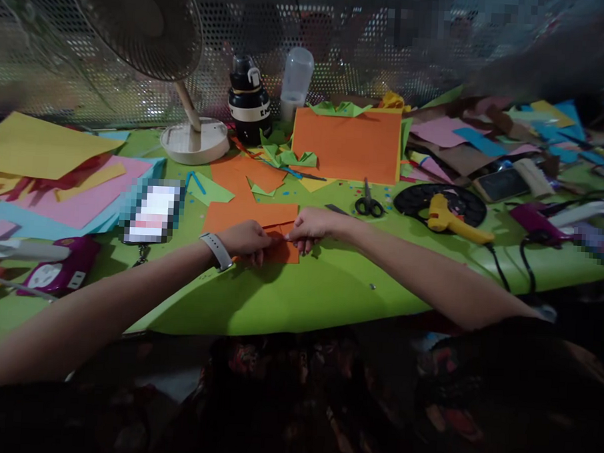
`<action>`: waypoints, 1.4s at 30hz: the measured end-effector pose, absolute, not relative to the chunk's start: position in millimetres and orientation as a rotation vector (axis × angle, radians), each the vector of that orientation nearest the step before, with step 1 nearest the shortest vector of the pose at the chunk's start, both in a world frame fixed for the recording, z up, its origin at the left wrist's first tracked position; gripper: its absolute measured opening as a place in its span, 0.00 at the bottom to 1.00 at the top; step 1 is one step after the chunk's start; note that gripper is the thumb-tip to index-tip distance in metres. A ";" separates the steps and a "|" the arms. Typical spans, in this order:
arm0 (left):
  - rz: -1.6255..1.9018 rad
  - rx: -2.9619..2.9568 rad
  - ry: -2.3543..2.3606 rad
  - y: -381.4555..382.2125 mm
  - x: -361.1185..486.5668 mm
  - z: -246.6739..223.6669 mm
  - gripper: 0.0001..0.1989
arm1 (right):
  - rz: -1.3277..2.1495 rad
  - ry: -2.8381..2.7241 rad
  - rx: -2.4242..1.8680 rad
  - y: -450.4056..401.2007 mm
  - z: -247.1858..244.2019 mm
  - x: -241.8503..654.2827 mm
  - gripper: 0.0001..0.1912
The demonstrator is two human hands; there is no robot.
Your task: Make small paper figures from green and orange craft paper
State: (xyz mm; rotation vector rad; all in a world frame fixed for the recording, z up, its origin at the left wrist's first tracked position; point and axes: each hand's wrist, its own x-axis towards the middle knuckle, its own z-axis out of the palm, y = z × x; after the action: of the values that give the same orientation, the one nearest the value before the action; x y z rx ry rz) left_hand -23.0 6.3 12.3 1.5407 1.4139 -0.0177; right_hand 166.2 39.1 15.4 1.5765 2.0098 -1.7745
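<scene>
Both hands meet over orange paper [227, 215] near the front of the green-covered table [329, 294]. My left hand [246, 241], with a pale band at the wrist, is closed on the paper's folded part. My right hand [314, 228] pinches the paper close beside it, its fingertips nearly touching the left ones. A darker orange flap lies under the fingers, and the hands partly hide the fold. Black scissors [368, 201] lie to the right of my right hand, with a dark blade-like strip between them.
A white fan [195, 140], black bottle [249, 107], clear bottle [297, 79] and large orange sheet [346, 145] stand behind. A phone [155, 211] lies left. Right are a yellow glue gun [457, 223], black round tray [408, 199], cords and paper scraps.
</scene>
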 end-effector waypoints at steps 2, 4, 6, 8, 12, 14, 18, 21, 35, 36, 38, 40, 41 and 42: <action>-0.030 1.539 1.429 8.5 -23.0 12.5 0.25 | -1.772 2.017 1.568 39.8 14.2 166.9 0.14; -0.048 1.553 1.430 10.1 -24.2 12.4 0.26 | -1.767 2.025 1.561 40.8 12.4 167.8 0.14; -0.061 1.555 1.424 11.7 -26.3 11.5 0.27 | -1.763 2.032 1.554 41.8 10.2 168.5 0.14; -0.053 1.543 1.413 12.8 -28.3 10.1 0.28 | -1.759 2.035 1.555 43.0 7.6 169.1 0.14; -0.028 1.538 1.379 13.2 -30.0 8.2 0.29 | -1.771 2.034 1.552 45.0 4.3 169.6 0.15; -0.013 1.545 1.349 13.2 -29.8 7.9 0.29 | -1.768 2.033 1.550 45.2 4.5 169.5 0.15; -0.004 1.520 1.333 13.0 -31.5 9.7 0.27 | -1.739 2.034 1.571 43.7 7.2 169.5 0.16; -0.003 1.473 1.372 11.1 -37.4 11.7 0.27 | -1.744 2.044 1.572 42.7 7.5 170.0 0.16; 0.194 1.696 1.516 -6.2 -64.0 35.1 0.25 | -1.917 2.182 1.696 35.2 12.3 176.1 0.16; 0.297 1.829 1.529 -5.4 -61.5 37.8 0.23 | -1.926 2.251 1.758 35.8 13.8 176.8 0.16; 0.435 2.175 1.570 -1.5 -55.2 38.2 0.20 | -1.904 2.397 1.865 39.1 15.3 177.2 0.16; 0.397 2.480 1.610 4.5 -48.9 32.5 0.17 | -1.865 2.511 1.917 43.7 14.1 176.9 0.15; 0.333 2.567 1.611 7.6 -46.3 28.5 0.14 | -1.846 2.548 1.931 45.7 12.5 176.8 0.15; 0.267 2.618 1.600 10.3 -44.4 24.4 0.11 | -1.829 2.576 1.936 47.2 10.6 177.1 0.15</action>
State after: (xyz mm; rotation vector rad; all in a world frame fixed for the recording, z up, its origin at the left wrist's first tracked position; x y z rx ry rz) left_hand -44.4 10.3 24.4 2.6183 1.5996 0.2667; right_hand 177.1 47.2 10.6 1.9361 2.5757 -1.8286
